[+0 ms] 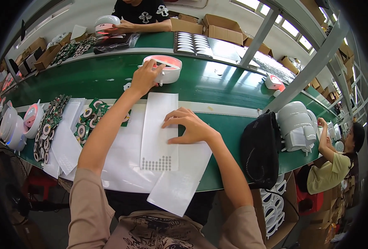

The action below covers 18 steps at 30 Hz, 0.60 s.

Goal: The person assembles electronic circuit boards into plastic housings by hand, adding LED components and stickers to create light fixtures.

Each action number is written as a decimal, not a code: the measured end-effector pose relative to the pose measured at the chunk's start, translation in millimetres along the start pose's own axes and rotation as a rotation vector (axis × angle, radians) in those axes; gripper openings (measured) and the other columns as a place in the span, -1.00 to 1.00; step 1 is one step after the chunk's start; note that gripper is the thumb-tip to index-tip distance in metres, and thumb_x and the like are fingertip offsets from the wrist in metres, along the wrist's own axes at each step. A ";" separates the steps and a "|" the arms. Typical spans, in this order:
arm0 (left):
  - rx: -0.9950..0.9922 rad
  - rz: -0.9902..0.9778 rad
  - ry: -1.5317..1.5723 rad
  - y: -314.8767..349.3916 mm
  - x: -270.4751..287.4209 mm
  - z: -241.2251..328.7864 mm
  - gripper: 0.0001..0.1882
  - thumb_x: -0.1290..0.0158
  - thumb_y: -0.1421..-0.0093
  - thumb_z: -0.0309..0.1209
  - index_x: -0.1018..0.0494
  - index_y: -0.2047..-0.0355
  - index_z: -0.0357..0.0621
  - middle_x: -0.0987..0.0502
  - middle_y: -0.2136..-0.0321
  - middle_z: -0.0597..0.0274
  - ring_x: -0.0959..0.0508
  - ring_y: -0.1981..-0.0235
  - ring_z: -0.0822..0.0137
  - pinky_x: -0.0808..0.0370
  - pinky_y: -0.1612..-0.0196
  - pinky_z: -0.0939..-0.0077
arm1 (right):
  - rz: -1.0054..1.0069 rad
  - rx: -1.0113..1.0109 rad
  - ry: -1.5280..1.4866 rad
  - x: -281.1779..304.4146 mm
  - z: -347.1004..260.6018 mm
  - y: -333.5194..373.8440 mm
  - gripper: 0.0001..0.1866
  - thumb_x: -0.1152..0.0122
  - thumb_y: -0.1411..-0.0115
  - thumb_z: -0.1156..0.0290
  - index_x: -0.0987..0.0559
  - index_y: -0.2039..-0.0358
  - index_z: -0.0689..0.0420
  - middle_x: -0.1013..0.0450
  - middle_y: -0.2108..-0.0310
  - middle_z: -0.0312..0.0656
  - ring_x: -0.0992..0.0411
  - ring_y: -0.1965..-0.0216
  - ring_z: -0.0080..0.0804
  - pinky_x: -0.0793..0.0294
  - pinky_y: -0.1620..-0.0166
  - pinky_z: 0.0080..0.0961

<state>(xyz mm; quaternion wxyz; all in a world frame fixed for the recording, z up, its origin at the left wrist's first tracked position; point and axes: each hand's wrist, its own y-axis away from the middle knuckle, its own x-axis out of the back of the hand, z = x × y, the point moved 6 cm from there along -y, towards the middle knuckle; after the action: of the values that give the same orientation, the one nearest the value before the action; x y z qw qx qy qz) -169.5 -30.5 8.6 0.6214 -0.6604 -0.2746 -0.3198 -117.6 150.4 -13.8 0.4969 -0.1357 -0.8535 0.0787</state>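
Observation:
My left hand (146,77) reaches forward over the bench and grips the left side of a white round plastic housing (170,76) with a red-lit inside and a white bar across it. My right hand (188,126) is over a white sheet of small round stickers (160,120), with fingers bent and apart and nothing visible between them. The sheet's grey dots sit in rows at its near end. Under it lies a larger white sheet (128,159), and another white sheet (177,191) slants over the bench's front edge.
Left are green circuit boards with round coils (47,133), loose paper and white housings (16,126). Right stand a black bag (260,149) and stacked white shells (296,124). A box of white rings (273,209) sits below. Across the bench, a person holds another housing (107,24).

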 end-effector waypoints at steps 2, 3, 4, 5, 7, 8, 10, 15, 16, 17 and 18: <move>0.000 -0.036 0.028 3.2 0.3 -6.1 -0.29 -0.28 0.31 -0.55 -0.36 0.04 0.06 -0.32 0.19 0.20 -0.42 0.14 0.20 -0.51 0.24 0.41 | -0.003 0.026 -0.024 -1.3 -5.1 -3.0 -0.62 -0.39 0.20 0.17 -0.58 0.33 0.01 -0.41 0.15 -0.31 -0.26 0.04 -0.33 -0.13 -0.10 -0.37; 0.015 -0.089 0.062 9.1 -3.4 -9.2 -0.30 -0.27 0.29 -0.56 -0.36 0.03 0.05 -0.32 0.19 0.19 -0.43 0.14 0.19 -0.51 0.23 0.40 | -0.061 0.070 -0.074 -5.8 -9.6 -4.1 -0.63 -0.41 0.21 0.21 -0.59 0.34 0.02 -0.42 0.15 -0.30 -0.26 0.04 -0.32 -0.15 -0.10 -0.36; 0.027 -0.138 0.095 13.7 -5.7 -12.6 -0.31 -0.26 0.27 -0.57 -0.36 0.03 0.04 -0.32 0.18 0.19 -0.43 0.15 0.18 -0.51 0.21 0.39 | -0.117 0.114 -0.120 -9.2 -14.3 -5.3 -0.64 -0.42 0.22 0.24 -0.59 0.34 0.02 -0.43 0.14 -0.29 -0.27 0.04 -0.31 -0.16 -0.09 -0.35; -0.011 -0.184 0.160 18.9 -6.0 -12.8 -0.34 -0.20 0.20 -0.61 -0.34 0.00 -0.01 -0.33 0.17 0.17 -0.43 0.15 0.17 -0.49 0.16 0.40 | -0.135 0.141 -0.148 -11.5 -18.3 -6.1 -0.65 -0.42 0.21 0.24 -0.59 0.36 0.04 -0.44 0.15 -0.29 -0.28 0.06 -0.31 -0.17 -0.08 -0.36; -0.024 -0.152 0.194 23.3 -4.6 -16.2 -0.36 -0.16 0.16 -0.63 -0.34 -0.01 -0.03 -0.35 0.17 0.16 -0.43 0.15 0.17 -0.48 0.14 0.39 | -0.150 0.138 -0.157 -14.8 -21.0 -8.5 -0.64 -0.42 0.22 0.23 -0.59 0.35 0.05 -0.44 0.15 -0.29 -0.28 0.06 -0.31 -0.18 -0.08 -0.37; -0.031 -0.122 0.227 25.3 -0.9 -16.0 -0.38 -0.11 0.13 -0.66 -0.33 -0.02 -0.04 -0.36 0.17 0.15 -0.43 0.15 0.17 -0.47 0.12 0.38 | -0.170 0.137 -0.169 -16.9 -22.3 -9.6 -0.62 -0.42 0.22 0.23 -0.59 0.34 0.05 -0.44 0.15 -0.29 -0.28 0.06 -0.31 -0.18 -0.07 -0.38; 0.005 -0.111 0.269 25.6 13.3 -11.9 -0.49 -0.05 0.07 -0.66 -0.35 0.03 -0.10 -0.38 0.18 0.12 -0.42 0.15 0.15 -0.44 0.13 0.38 | -0.137 0.114 -0.147 -16.1 -21.1 -8.0 -0.60 -0.42 0.21 0.23 -0.58 0.32 0.06 -0.42 0.15 -0.29 -0.28 0.06 -0.31 -0.18 -0.08 -0.38; 0.107 -0.096 0.614 38.8 72.4 21.8 -0.77 -0.05 0.00 -0.58 -0.42 0.27 -0.20 -0.43 0.41 0.17 -0.45 0.39 0.30 -0.42 0.34 0.49 | 0.001 -0.068 -0.005 -4.0 -3.9 0.3 -0.54 -0.38 0.15 0.19 -0.53 0.21 0.04 -0.33 0.15 -0.23 -0.25 0.05 -0.25 -0.17 -0.08 -0.36; 0.187 -0.364 0.751 52.2 67.2 32.2 -0.83 -0.06 -0.01 -0.58 -0.44 0.32 -0.23 -0.44 0.49 0.21 -0.45 0.49 0.38 -0.42 0.40 0.54 | 0.010 -0.087 -0.017 -4.3 -1.6 3.0 -0.54 -0.38 0.15 0.19 -0.53 0.21 0.04 -0.33 0.15 -0.23 -0.25 0.05 -0.25 -0.17 -0.08 -0.36; 0.083 -0.426 0.769 66.6 75.7 45.2 -0.87 -0.08 -0.01 -0.57 -0.43 0.39 -0.24 -0.42 0.54 0.24 -0.42 0.55 0.42 -0.39 0.46 0.57 | 0.040 -0.078 0.035 -1.8 -2.4 0.7 -0.53 -0.37 0.15 0.14 -0.52 0.21 0.03 -0.32 0.16 -0.21 -0.26 0.06 -0.24 -0.18 -0.07 -0.36; -0.023 -0.488 0.788 81.1 82.1 57.4 -0.91 -0.10 0.00 -0.56 -0.42 0.45 -0.25 -0.41 0.59 0.28 -0.40 0.60 0.46 -0.37 0.52 0.60 | 0.071 -0.073 0.087 0.9 -2.7 -2.2 -0.52 -0.36 0.15 0.09 -0.52 0.21 0.03 -0.32 0.17 -0.20 -0.27 0.08 -0.23 -0.18 -0.07 -0.37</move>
<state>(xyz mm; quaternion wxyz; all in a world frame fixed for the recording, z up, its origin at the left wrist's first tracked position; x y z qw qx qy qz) -50.2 17.7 17.6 0.5777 -0.4115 -0.1612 -0.6863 -116.0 148.5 -11.2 0.5250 -0.1870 -0.8282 0.0591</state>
